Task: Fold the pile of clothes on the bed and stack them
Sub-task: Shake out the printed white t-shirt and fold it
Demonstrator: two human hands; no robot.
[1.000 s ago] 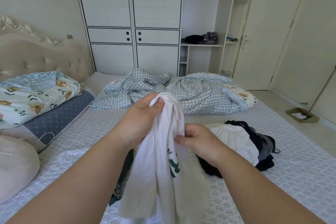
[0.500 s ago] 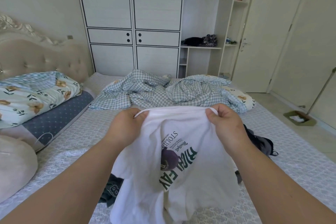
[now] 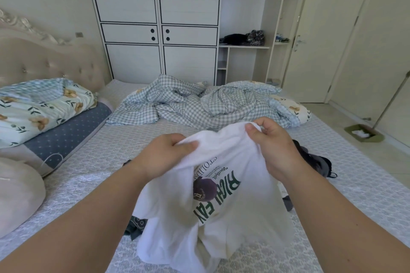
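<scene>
A white T-shirt (image 3: 248,210) with green lettering and a dark cap print hangs over the bed (image 3: 106,153) in front of me. My left hand (image 3: 164,153) pinches its upper edge on the left. My right hand (image 3: 270,146) grips the same edge a little higher on the right. The shirt's lower part sags in folds onto the mattress. Dark clothes (image 3: 315,159) lie on the bed behind my right hand, partly hidden by it. Another dark garment (image 3: 137,225) peeks out under the shirt's left side.
A crumpled blue checked duvet (image 3: 199,104) lies across the far side of the bed. Floral and dotted pillows (image 3: 44,115) are stacked at the left by the headboard. A wardrobe (image 3: 155,22) stands behind. A dustpan (image 3: 363,135) sits on the floor at right.
The shirt went from a bunched strip held close together to being spread between my hands. Since then my hands have come nearer each other, the left one lower, and the top edge sags.
</scene>
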